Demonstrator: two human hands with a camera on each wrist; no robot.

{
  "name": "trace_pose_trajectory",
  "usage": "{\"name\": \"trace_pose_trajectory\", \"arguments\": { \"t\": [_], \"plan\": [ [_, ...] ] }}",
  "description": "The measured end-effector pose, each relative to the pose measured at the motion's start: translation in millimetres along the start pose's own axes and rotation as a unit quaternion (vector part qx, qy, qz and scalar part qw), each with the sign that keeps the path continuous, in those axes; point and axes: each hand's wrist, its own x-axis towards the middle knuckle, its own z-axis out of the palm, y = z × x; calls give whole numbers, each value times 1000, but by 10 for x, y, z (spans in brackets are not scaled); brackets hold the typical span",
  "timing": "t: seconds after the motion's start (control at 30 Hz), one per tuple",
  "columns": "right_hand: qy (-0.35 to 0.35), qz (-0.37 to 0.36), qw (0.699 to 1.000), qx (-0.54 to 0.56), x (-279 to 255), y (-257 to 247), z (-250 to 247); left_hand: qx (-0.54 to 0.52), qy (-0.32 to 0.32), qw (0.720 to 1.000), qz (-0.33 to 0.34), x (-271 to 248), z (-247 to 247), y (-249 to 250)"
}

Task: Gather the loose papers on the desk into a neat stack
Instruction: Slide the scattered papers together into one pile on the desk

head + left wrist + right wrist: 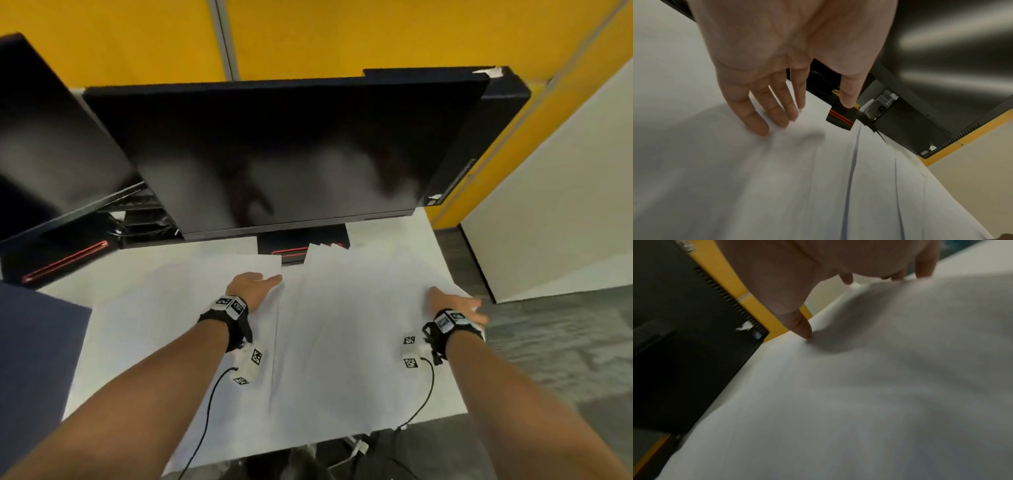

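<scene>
Both hands [251, 286] [455, 305] flat, grips spread on papers [342, 308] — long axes seemingly toward the monitor [274, 154].

The monitor [284, 154] hides most of its stand [301, 245]. In front of the monitor, white papers [342, 308] blur together, so their count cannot be told. The right wrist view smears them [859, 394] entirely.

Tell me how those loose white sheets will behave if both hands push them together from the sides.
The sheets look thin and floppy: they'll likely buckle, since one already ripples near the left hand. They overlap fanned, so they probably slide easily over one another. The right hand sits at the desk edge; sheets there could slip off.
</scene>
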Motion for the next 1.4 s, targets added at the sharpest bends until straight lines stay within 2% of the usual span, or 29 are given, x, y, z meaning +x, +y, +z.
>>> {"name": "trace_pose_trajectory", "arguments": {
  "t": [0.07, 0.2, 0.3, 0.4, 0.47, 0.57, 0.63, 0.73, 0.87, 0.97, 1.07, 1.27, 1.33, 1.4],
  "plan": [
    [6, 7, 1000, 3, 24, -69, 63, -19, 6, 1000, -9, 14, 0, -41],
    [12, -60, 998, -23, -263, -351, 244, -54, 32, 998, -16, 25, 22, -60],
    [-40, -128, 991, 10, -608, -530, 488, -58, 31, 998, -14, -13, 47, -33],
    [-125, -207, 968, 64, -891, -608, 754, -92, 14, 995, -21, -42, 35, -29],
    [-143, -232, 959, 82, -947, -571, 786, -90, 8, 996, -14, -59, -6, -52],
    [-99, -174, 979, 46, -792, -358, 605, -41, 21, 999, 11, -133, -95, -159],
    [-110, -152, 982, 21, -700, -152, 524, 26, 0, 999, 19, -257, -118, -226],
    [-161, -202, 966, -9, -888, 55, 616, 117, -33, 992, 39, -427, 25, -318],
    [-233, -277, 932, 18, -1225, 195, 754, 80, -25, 994, 66, -588, 221, -334],
    [-214, -238, 945, 63, -1182, 331, 621, 75, -11, 996, 54, -734, 175, -433],
    [-183, -220, 958, 29, -1084, 646, 539, 126, 6, 992, 23, -876, 80, -640],
    [-216, -291, 931, -51, -1549, 1126, 810, 153, -60, 985, 51, -1094, 196, -861],
    [-190, -280, 941, -30, -1551, 1141, 784, 133, -28, 989, 52, -1041, 63, -946],
    [-153, -242, 958, 17, -1414, 1003, 691, 86, 59, 994, 46, -867, -247, -1041]
  ]
}}
